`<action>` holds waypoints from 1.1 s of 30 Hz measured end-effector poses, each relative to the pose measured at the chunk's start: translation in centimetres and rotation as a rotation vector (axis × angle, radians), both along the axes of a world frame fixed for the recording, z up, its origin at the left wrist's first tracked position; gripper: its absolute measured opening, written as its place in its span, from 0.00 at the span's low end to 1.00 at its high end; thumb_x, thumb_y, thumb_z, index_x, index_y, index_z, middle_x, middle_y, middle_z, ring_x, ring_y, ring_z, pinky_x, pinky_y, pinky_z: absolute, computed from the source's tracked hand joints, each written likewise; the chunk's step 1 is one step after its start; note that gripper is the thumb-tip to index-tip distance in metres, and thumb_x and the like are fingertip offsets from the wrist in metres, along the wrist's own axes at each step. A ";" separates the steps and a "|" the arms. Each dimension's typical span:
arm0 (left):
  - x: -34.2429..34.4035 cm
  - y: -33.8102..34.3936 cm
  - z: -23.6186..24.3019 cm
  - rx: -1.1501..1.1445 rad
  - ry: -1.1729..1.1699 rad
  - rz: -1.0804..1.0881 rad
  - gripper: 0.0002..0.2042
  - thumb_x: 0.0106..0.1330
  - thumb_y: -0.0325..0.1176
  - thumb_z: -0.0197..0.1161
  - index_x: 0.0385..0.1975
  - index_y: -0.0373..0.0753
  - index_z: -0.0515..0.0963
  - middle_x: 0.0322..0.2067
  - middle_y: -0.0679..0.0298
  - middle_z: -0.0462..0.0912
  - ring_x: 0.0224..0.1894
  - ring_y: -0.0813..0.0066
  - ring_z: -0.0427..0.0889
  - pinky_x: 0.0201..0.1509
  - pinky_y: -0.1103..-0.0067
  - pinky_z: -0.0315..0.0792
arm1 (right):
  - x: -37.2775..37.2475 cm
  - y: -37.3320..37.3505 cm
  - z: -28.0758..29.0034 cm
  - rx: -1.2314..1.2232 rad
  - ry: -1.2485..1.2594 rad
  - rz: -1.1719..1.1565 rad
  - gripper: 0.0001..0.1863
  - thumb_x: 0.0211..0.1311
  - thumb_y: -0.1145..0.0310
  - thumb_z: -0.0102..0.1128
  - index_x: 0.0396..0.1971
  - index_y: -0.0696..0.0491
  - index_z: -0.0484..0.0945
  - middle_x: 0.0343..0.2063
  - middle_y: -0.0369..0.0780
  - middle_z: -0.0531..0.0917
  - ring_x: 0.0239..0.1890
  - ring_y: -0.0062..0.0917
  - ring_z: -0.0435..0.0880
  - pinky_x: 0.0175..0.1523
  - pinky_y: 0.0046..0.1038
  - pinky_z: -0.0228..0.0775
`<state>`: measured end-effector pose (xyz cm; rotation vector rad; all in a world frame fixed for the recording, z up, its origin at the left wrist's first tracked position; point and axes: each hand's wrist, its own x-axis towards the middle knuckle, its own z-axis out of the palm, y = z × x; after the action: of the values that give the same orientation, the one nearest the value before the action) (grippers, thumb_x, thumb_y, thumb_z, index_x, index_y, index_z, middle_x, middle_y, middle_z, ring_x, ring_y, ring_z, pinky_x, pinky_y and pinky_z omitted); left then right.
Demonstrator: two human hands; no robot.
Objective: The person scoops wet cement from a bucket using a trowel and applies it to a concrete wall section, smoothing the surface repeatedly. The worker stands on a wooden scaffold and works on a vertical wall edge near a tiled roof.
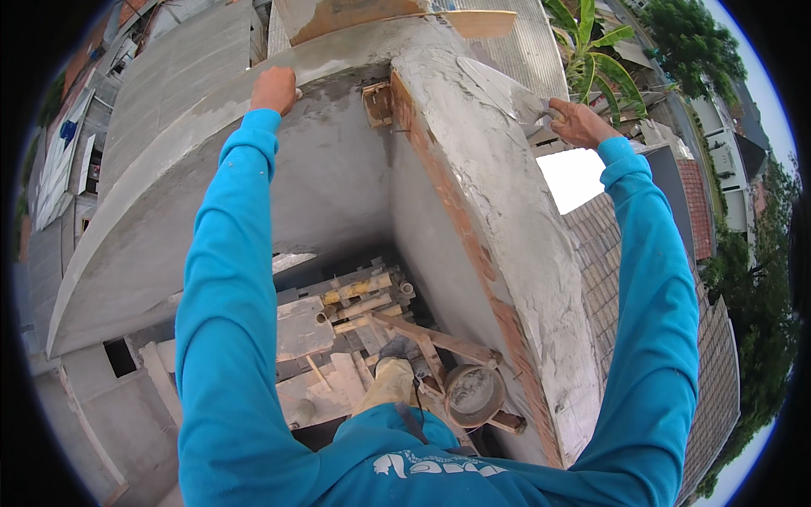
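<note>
My right hand (581, 123) is closed round the handle of a plastering trowel (494, 87). The trowel's blade lies against the wet grey mortar on top of a thick wall (515, 228), near its far end. A wooden board (460, 224) runs along the inner edge of that wall top. My left hand (274, 89) is closed at the top edge of the curved concrete wall (203, 127) on the left. A small pale bit shows by its fingers, too small to name. Between my hands, a small wooden block (378, 103) sits in the corner where the walls meet.
Below me, a bucket of mortar (475, 395) stands by a wooden frame (435, 338). Loose planks (346, 372) and bamboo poles (359, 289) lie beside my leg. A tiled roof (600, 245) drops away outside the right wall. Another plank (480, 23) lies beyond the corner.
</note>
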<state>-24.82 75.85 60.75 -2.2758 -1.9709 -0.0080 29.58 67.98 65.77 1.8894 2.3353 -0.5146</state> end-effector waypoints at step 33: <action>0.0 -0.2 -0.7 0.036 -0.053 -0.033 0.15 0.57 0.39 0.73 0.33 0.32 0.82 0.34 0.46 0.85 0.42 0.45 0.84 0.48 0.59 0.77 | -3.7 15.2 -2.3 0.239 -0.205 0.011 0.25 0.56 0.59 0.62 0.55 0.47 0.79 0.46 0.49 0.85 0.48 0.44 0.84 0.55 0.43 0.76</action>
<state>-24.82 75.61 60.10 -2.3088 -1.9413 -0.1074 25.86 83.21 63.49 1.9177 2.3568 -0.0365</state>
